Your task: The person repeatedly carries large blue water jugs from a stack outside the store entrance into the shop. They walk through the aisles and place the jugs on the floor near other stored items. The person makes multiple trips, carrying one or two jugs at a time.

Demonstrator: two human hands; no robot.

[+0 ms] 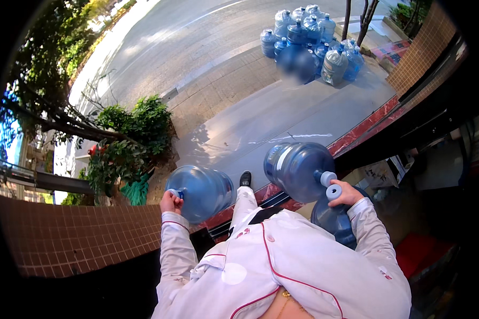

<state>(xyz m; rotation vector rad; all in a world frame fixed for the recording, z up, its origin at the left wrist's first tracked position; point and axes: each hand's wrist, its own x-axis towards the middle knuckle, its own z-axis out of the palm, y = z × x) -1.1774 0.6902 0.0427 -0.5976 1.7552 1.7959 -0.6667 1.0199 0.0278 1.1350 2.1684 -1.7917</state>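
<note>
My left hand [171, 202] is closed around the neck of a large translucent blue water jug [201, 192], which hangs on its side just left of my leg. On the other side, my right hand [348, 194] is closed at the capped necks of two more jugs. One of these, an upper blue water jug [299, 169] with a white cap [328, 178], lies tilted ahead of the hand. The lower blue water jug [327, 215], also with a pale cap [333, 191], is partly hidden behind my right hand and sleeve. How the fingers divide between the two necks is hard to see.
My shoe [245, 179] is on grey paving past a red stone threshold [364, 125]. Several water jugs [313, 32], some bagged, stand at the kerb. A leafy bush [138, 127] and tiled wall [80, 231] border the left. Dark doorway and clutter lie right.
</note>
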